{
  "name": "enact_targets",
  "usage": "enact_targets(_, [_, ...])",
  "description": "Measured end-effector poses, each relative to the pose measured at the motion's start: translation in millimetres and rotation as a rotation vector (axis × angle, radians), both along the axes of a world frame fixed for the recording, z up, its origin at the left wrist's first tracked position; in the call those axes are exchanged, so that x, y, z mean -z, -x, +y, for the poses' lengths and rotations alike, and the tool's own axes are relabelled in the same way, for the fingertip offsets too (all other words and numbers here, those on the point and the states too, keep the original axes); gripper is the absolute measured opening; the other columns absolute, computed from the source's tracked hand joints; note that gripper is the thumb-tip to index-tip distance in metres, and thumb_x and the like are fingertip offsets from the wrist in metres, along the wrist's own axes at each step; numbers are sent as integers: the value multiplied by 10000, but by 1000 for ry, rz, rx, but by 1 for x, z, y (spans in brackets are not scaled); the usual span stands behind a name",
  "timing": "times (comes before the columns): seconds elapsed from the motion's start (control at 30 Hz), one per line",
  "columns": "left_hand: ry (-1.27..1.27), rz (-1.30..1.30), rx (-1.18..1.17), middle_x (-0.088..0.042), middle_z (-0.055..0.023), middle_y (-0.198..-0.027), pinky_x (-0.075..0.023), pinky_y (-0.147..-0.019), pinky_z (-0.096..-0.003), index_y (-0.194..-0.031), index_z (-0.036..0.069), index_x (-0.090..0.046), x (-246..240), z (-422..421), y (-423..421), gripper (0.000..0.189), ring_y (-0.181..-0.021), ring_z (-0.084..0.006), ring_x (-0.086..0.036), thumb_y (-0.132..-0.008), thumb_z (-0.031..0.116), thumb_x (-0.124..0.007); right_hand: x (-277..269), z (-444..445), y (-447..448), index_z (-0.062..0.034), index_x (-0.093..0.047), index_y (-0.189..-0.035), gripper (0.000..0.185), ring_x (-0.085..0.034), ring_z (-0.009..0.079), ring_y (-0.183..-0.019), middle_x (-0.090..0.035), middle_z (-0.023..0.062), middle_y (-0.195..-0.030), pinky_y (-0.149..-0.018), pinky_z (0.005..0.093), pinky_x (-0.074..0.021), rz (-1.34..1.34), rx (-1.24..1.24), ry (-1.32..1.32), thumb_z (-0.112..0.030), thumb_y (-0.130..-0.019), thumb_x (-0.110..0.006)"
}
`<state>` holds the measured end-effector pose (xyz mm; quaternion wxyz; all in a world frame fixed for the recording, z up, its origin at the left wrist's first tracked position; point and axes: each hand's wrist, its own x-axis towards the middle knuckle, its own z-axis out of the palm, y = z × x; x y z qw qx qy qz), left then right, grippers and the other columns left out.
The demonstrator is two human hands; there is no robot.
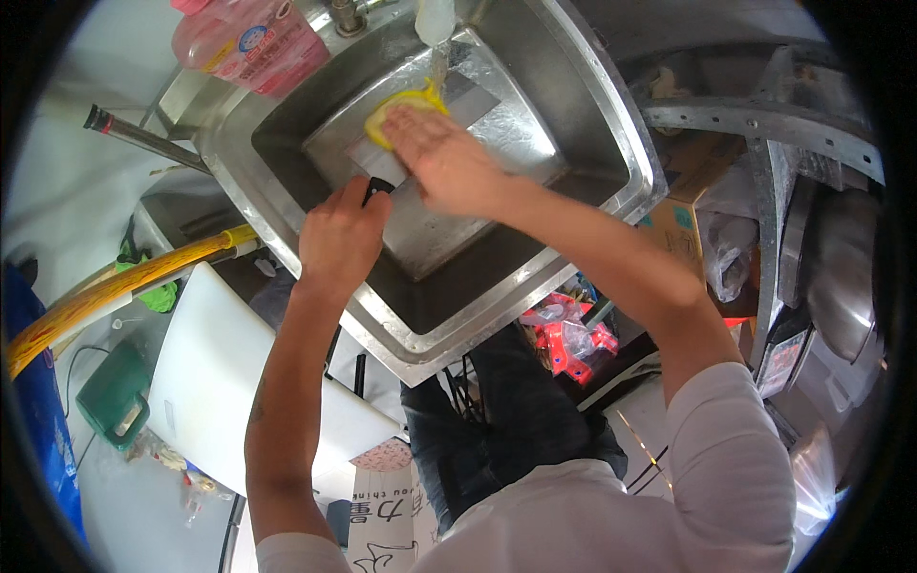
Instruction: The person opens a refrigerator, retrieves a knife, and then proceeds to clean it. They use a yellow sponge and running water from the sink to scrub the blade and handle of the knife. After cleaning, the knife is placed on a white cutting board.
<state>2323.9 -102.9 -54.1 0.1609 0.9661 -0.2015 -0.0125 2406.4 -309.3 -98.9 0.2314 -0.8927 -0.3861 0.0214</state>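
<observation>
Over the near left part of a stainless steel sink [437, 247], my left hand [344, 229] is closed on the black handle of a knife [377, 188]. Its broad metal blade [473, 104] points away, up and to the right, over the basin. My right hand [448, 157] presses a yellow sponge or cloth [380, 122] against the blade, fingers laid flat on it. Part of the blade is hidden under the sponge and the right hand. Water runs from a whitish faucet outlet [435, 21] onto the far part of the blade.
A pink detergent bottle [251, 46] stands at the sink's far left corner. A metal shelf frame [766, 118] with a cardboard box [673, 222] is on the right. Left are a yellow hose [143, 276], a white bin or panel [208, 358] and a green plastic container [114, 394].
</observation>
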Motion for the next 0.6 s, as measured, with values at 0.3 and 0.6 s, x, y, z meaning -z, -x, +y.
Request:
enact_targets(0.3, [10, -6, 2, -631, -118, -936, -571, -658, -457, -852, 77, -623, 6, -2, -8, 84, -768, -349, -692, -855, 75, -706, -3, 2, -5, 57, -538, -1407, 738, -507, 381, -1406, -556, 254, -1468, -1188, 477, -394, 3, -27, 8, -27, -701, -735])
enact_targets(0.6, [-10, -82, 94, -591, -99, -896, -584, -623, -421, -826, 89, -595, -6, -13, -26, 82, -763, -298, -689, -804, 65, -671, -21, -16, -33, 63, -544, -1399, 741, -524, 381, -1392, -566, 250, -1461, -1165, 473, -423, 90, 91, 72, -12, -683, -719])
